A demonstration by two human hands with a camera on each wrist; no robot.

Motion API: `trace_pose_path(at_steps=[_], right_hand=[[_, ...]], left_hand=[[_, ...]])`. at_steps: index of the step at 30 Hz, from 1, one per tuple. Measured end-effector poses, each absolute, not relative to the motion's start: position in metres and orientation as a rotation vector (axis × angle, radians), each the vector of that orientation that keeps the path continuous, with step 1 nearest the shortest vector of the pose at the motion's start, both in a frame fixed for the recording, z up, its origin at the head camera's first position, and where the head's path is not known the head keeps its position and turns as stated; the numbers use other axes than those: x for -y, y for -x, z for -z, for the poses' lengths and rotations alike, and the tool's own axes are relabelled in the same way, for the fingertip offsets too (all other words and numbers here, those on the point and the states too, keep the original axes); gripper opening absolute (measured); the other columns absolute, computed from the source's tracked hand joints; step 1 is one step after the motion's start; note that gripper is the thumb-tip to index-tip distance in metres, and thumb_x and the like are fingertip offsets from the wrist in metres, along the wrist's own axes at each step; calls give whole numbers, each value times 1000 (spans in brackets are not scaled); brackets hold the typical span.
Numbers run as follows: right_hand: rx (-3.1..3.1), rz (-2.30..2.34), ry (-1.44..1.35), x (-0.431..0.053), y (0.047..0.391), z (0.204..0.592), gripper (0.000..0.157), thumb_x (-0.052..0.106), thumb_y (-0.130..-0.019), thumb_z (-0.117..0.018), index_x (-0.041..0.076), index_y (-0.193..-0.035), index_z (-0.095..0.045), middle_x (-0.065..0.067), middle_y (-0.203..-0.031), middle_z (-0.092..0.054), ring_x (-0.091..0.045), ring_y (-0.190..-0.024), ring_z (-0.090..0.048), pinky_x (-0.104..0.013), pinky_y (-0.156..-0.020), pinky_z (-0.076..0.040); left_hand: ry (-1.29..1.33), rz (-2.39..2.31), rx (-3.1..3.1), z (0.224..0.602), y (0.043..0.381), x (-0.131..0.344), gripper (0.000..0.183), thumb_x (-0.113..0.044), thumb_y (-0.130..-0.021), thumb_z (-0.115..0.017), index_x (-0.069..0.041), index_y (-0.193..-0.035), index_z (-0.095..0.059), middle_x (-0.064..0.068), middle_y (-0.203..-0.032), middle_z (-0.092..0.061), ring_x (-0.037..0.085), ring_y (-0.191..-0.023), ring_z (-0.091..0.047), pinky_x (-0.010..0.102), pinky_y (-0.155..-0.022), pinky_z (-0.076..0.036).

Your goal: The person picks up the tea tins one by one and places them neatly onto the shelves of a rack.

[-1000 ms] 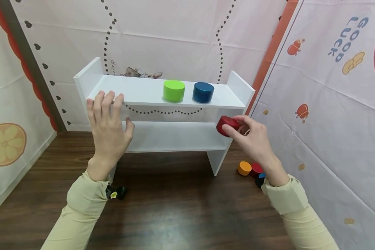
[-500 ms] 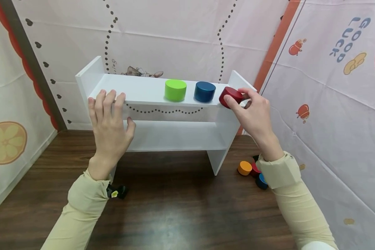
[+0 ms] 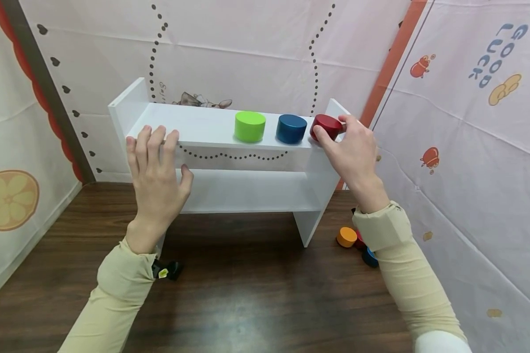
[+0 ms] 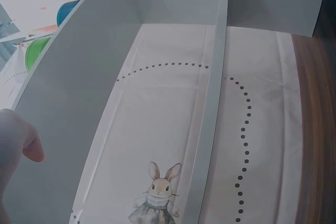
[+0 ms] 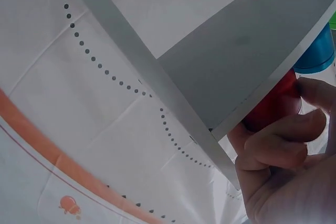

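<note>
Holding both arms (image 3: 122, 291) forward, showing the back of the left hand (image 3: 158, 184), fingers (image 3: 152, 143) slightly spread with thumb (image 3: 185, 179) apart, pinching with the right hand (image 3: 352, 156), lower fingers apparently curled in the dim wrist view.

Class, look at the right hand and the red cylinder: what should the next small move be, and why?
Probably the right hand should loosen its pinch and let go of the red cylinder: it looks upright and seated on the top shelf, roughly in line with the blue cylinder and green cylinder.
</note>
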State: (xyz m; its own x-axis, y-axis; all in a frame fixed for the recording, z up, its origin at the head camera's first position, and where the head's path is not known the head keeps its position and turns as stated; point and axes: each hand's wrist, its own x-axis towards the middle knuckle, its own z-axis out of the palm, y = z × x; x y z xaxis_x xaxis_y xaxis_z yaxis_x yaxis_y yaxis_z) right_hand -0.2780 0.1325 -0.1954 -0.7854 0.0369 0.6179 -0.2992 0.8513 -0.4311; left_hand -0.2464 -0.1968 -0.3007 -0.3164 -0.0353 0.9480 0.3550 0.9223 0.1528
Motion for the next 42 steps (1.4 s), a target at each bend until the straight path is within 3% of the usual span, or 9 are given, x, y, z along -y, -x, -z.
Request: trace_pose_path(at_steps=[7,13,16,20,22,24,29,33,42], right_hand=[[2417,-640,-169,-134,284,197,61,48,-89,-59,3,-131,-55,-17,-123,-64,-31,-105,-57,-44,-87,-52],[2342,-647,-180,-139,277,202,68,51,-87,-61,5,-135,-53,-17,-126,-64,-35,-112,-58,-45,-87,-52],[2199,-694,-239,-149,268,210,60,47,-87,-62,4,-129,-58,-16,-117,-69,-31,-93,-62,-33,-74,-51],[2044,-764,-322,-175,258,236,40,33,-91,-61,0,-112,-65,-15,-96,-72,-15,-58,-46,-18,-54,-33],[2041,-790,-300,-192,255,258,33,29,-91,-60,-1,-104,-67,-14,-88,-72,-8,-52,-40,-14,-49,-30],[2101,-782,-237,-210,254,284,29,27,-92,-59,0,-98,-69,-13,-83,-72,-3,-52,-45,-12,-49,-33],[2429,-674,-59,-247,257,360,35,30,-91,-61,-3,-103,-67,-17,-82,-72,-23,-60,-63,-32,-58,-51],[2672,-667,80,-261,262,405,53,36,-89,-63,-8,-118,-57,-21,-92,-69,-33,-75,-65,-49,-71,-52],[2877,-631,304,-265,276,441,61,45,-82,-69,-9,-103,-50,-28,-91,-60,-38,-72,-61,-42,-56,-50]], left_hand=[[238,393,1863,301,249,195,60,-5,-76,-56,-5,-136,-47,17,-140,-45,34,-142,-29,49,-122,-10],[230,384,1873,302,249,194,61,-6,-76,-56,-5,-136,-46,17,-140,-44,33,-142,-28,49,-123,-10],[230,379,1876,302,249,195,60,-6,-76,-56,-5,-136,-46,17,-141,-44,33,-142,-28,49,-123,-10],[241,386,1865,302,250,195,60,-6,-77,-54,-5,-136,-47,17,-143,-44,33,-143,-28,49,-123,-10],[261,399,1852,303,250,195,59,-6,-78,-53,-5,-137,-47,17,-145,-43,33,-144,-27,49,-123,-11],[293,429,1825,306,249,194,60,-5,-79,-53,-5,-138,-48,18,-148,-41,34,-145,-27,50,-122,-12],[377,524,1764,332,242,189,64,1,-76,-54,-5,-139,-49,19,-153,-36,37,-144,-28,54,-119,-21],[408,529,1876,366,236,186,61,1,-76,-56,1,-136,-50,23,-151,-38,41,-141,-34,57,-116,-26],[327,405,2123,420,221,198,46,-5,-80,-54,8,-124,-57,28,-130,-56,44,-126,-48,55,-110,-34]])
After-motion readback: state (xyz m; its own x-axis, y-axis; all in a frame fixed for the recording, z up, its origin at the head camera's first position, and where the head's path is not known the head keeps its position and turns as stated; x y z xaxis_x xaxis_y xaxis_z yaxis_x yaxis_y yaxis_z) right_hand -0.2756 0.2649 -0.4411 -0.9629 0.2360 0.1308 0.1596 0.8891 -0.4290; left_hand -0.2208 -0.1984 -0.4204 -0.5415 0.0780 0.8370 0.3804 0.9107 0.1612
